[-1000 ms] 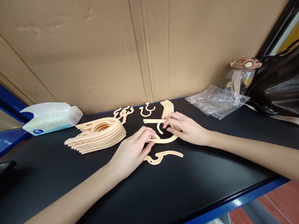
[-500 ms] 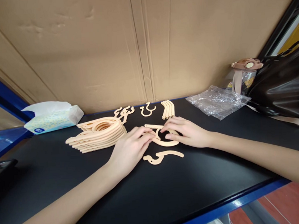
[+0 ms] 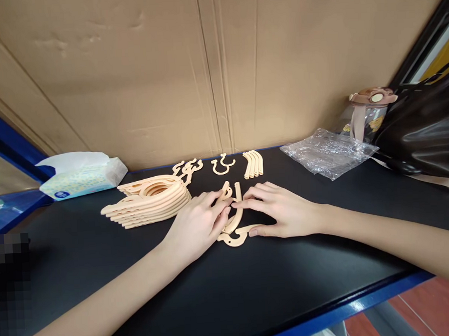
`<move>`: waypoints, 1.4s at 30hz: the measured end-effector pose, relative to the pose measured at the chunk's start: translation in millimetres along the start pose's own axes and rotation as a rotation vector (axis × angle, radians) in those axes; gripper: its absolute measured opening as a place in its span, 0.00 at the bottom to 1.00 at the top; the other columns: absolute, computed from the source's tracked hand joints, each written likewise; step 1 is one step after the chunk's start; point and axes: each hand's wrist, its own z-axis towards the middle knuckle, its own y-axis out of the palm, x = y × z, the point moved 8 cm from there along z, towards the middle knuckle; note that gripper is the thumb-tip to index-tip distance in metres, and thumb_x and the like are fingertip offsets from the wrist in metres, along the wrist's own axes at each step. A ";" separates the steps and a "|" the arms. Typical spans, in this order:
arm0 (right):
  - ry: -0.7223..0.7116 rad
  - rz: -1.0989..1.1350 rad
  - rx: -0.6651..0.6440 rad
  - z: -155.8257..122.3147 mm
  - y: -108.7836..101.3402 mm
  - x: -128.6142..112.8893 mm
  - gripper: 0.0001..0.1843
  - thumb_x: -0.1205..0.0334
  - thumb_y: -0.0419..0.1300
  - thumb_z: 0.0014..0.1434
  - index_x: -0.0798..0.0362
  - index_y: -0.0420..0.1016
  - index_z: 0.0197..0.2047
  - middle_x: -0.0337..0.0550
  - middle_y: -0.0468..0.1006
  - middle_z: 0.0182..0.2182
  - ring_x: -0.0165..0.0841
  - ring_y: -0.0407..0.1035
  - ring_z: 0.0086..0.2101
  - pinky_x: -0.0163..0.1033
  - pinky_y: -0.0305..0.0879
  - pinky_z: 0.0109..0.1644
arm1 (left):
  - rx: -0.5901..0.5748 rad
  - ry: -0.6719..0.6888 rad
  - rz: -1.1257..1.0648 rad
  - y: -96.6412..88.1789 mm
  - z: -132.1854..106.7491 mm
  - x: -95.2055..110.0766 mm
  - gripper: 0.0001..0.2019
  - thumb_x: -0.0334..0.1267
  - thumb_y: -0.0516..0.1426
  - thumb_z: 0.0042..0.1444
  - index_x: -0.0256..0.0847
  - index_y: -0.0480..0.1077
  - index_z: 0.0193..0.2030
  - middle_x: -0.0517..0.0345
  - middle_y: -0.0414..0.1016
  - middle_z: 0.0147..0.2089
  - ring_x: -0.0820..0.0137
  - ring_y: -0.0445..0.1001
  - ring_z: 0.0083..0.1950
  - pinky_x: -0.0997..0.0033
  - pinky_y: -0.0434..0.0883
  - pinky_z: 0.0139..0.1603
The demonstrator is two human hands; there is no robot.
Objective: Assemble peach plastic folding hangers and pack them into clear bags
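Note:
My left hand (image 3: 199,217) pinches a cream plastic folding hanger (image 3: 238,192) just above the black table; its curved arm points away from me, and the rest is partly behind my fingers. My right hand (image 3: 285,210) is open, with thumb and index finger spread. Its index fingertip reaches the hanger, while its thumb is by the end of a loose hanger piece (image 3: 234,241) with a hooked end, lying on the table in front. Beside my left hand is a neat stack of folded cream hangers (image 3: 147,207).
At the back lie loose hanger hooks (image 3: 189,167), two more hook pieces (image 3: 221,165) and a row of curved arms (image 3: 253,164). A tissue pack (image 3: 82,178) stands left. Clear plastic wrap (image 3: 327,152), a bottle (image 3: 372,110) and a black bag (image 3: 421,127) are right.
The hanger has turned so its long arm points away from me, and sits closer to the loose piece. My right hand has opened, its thumb shifting toward me.

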 end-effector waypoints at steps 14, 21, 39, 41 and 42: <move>0.111 -0.087 0.053 -2.0 -1.9 23.9 0.23 0.81 0.47 0.55 0.53 0.72 0.47 0.43 0.73 0.37 0.34 0.66 0.38 0.41 0.60 0.46 | -0.039 -0.189 -0.192 0.1 2.7 -19.2 0.10 0.40 0.53 0.64 0.41 0.74 0.37 0.59 0.74 0.37 0.69 0.73 0.38 0.69 0.69 0.37; 0.069 -0.044 0.016 -0.9 -6.8 12.4 0.17 0.80 0.45 0.52 0.52 0.69 0.30 0.37 0.70 0.26 0.30 0.61 0.28 0.35 0.58 0.35 | -0.063 -0.144 -0.121 -2.4 1.4 -16.5 0.09 0.33 0.52 0.64 0.42 0.74 0.40 0.58 0.75 0.38 0.67 0.74 0.40 0.69 0.70 0.38; 0.279 -0.522 -0.184 -8.2 -1.6 33.1 0.16 0.81 0.51 0.52 0.56 0.72 0.40 0.47 0.74 0.35 0.37 0.69 0.33 0.41 0.59 0.34 | -0.252 -0.046 0.135 -3.5 -1.4 2.1 0.18 0.17 0.46 0.54 0.37 0.69 0.42 0.53 0.71 0.39 0.63 0.70 0.37 0.66 0.66 0.33; 0.360 -0.633 -0.205 -10.3 -5.4 32.3 0.17 0.83 0.50 0.49 0.58 0.72 0.36 0.49 0.74 0.32 0.40 0.69 0.31 0.42 0.57 0.32 | -0.206 -0.021 0.178 -4.7 -1.4 4.8 0.18 0.17 0.45 0.55 0.36 0.70 0.43 0.51 0.72 0.38 0.61 0.71 0.38 0.63 0.68 0.38; 0.382 -0.673 -0.191 -10.6 -9.1 29.7 0.16 0.84 0.50 0.49 0.58 0.72 0.35 0.50 0.74 0.30 0.40 0.68 0.31 0.42 0.56 0.32 | -0.169 -0.001 0.196 -5.3 -1.3 6.6 0.18 0.18 0.45 0.55 0.36 0.70 0.44 0.51 0.73 0.39 0.60 0.72 0.39 0.61 0.69 0.40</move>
